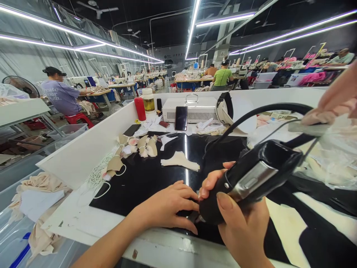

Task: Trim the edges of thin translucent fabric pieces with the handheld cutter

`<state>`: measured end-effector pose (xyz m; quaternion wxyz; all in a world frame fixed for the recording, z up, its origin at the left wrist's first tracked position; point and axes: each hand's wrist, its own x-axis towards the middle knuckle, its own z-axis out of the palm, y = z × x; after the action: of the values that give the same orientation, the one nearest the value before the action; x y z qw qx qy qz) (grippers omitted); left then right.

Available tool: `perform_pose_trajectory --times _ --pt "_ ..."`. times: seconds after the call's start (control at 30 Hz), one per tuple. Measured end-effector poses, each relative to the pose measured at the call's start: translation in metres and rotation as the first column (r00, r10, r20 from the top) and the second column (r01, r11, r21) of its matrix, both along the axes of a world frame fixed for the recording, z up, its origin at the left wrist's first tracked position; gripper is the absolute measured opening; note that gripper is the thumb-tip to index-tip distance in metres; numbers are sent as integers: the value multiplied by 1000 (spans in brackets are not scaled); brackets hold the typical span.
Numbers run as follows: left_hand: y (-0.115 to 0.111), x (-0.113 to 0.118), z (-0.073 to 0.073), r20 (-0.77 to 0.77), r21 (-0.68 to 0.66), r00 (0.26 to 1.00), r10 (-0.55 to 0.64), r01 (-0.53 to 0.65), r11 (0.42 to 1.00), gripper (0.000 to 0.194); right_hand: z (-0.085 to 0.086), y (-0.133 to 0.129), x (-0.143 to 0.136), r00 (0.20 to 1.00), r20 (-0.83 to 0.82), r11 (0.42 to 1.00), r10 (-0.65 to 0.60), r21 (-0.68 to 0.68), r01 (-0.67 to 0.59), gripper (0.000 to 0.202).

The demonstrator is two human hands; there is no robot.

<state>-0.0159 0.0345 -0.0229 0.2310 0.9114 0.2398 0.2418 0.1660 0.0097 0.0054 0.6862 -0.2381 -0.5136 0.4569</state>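
Observation:
My right hand (245, 223) grips a black corded power tool (251, 178) with a silver metal plate on its side. A thick black cable curves from its rear end. My left hand (170, 204) lies on the black work mat (134, 186), fingers stretched and thumb apart, close to the tool's front end. A small metal part (194, 216) shows between that hand and the tool; its exact form is hidden. Beyond my left hand lies a cream cut piece (180, 161), apparently stacked. Pale yellow pieces (288, 227) lie right of my right hand.
Another person's blurred hand (338, 96) reaches in from the upper right. Tied bundles of beige pieces (146, 145) and pale cord (102, 171) lie at the left. A white metal box (198, 109), phone (181, 118) and red bottle (140, 108) stand behind. A low white wall surrounds the table.

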Motion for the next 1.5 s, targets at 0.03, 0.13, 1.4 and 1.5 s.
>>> perform_pose_trajectory --times 0.03,0.13,1.4,1.5 --pt "0 0 0 2 2 1000 -1 1 1000 37 -1 0 -1 1000 12 1000 4 2 -4 32" --pt "1 0 0 6 2 1000 -11 11 1000 38 1 -1 -2 999 34 1000 -1 3 1 26" --pt "-7 9 5 -213 -67 975 67 -83 994 49 2 24 32 955 36 955 -296 15 295 26" --pt "-8 9 5 -216 -64 974 74 -90 994 49 3 26 38 949 12 949 -316 5 316 28"
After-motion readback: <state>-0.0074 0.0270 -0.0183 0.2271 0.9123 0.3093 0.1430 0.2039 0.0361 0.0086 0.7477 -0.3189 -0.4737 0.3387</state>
